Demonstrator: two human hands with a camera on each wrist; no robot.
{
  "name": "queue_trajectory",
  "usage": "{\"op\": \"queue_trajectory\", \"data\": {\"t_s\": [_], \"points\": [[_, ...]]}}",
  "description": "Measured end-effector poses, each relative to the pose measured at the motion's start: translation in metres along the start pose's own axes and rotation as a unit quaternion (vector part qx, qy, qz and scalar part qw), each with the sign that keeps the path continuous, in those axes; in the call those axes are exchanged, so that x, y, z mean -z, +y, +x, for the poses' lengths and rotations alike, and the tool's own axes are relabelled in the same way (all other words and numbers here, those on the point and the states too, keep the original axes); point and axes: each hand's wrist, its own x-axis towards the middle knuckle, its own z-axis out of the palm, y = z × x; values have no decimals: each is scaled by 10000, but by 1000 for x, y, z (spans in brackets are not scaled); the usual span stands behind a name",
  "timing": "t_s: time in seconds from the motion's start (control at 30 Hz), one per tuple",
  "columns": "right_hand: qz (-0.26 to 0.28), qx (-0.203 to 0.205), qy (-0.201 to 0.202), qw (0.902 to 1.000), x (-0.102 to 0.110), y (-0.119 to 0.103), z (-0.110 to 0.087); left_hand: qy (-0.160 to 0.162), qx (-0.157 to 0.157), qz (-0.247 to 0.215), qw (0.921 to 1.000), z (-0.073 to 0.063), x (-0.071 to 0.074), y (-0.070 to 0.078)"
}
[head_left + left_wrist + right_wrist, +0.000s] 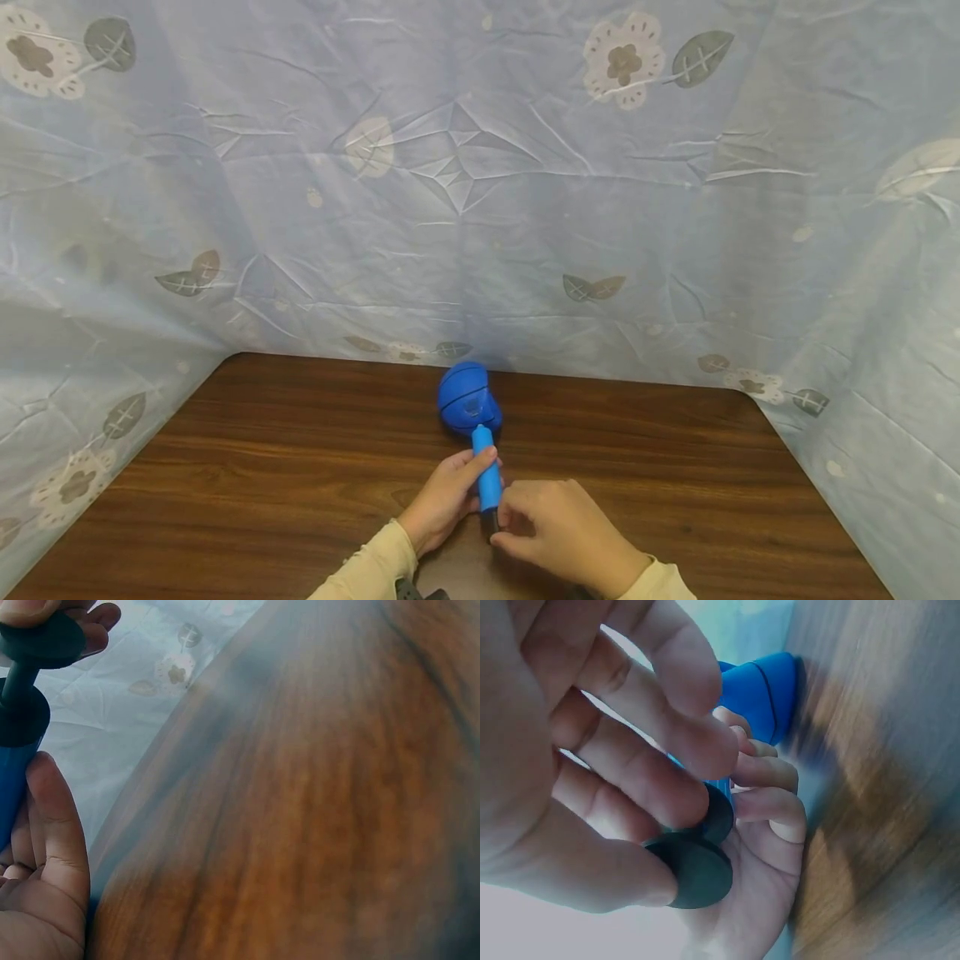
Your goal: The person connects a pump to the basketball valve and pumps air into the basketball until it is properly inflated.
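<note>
A blue ball with black seams, dented and partly deflated, lies near the back of the table. My left hand grips the light blue barrel of a small hand pump, thumb along its upper side. The pump's thin tip points at the ball and meets its edge in the head view. My right hand holds the pump's black handle, with the thumb pressed on its end. In the left wrist view, a short length of dark shaft shows between handle and barrel.
A dark brown wood-grain table lies under both hands. Pale blue fabric with flowers and leaves hangs along its back and sides. A dark wrist device shows by the left sleeve.
</note>
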Motion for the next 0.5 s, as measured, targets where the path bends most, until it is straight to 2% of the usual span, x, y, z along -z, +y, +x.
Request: {"op": "queue_trajectory", "data": {"t_s": [0.23,0.4,0.5], "points": [[348,218,-485,9980,2,-2,0,-105,-42,-7,9999,-1,-1,0],[565,388,-914,9935,4,-4,-1,-174,-23,145,9997,-2,-1,0],[858,336,-1236,9880,5,-8,-4,-136,23,212,9997,-2,-1,0]]}}
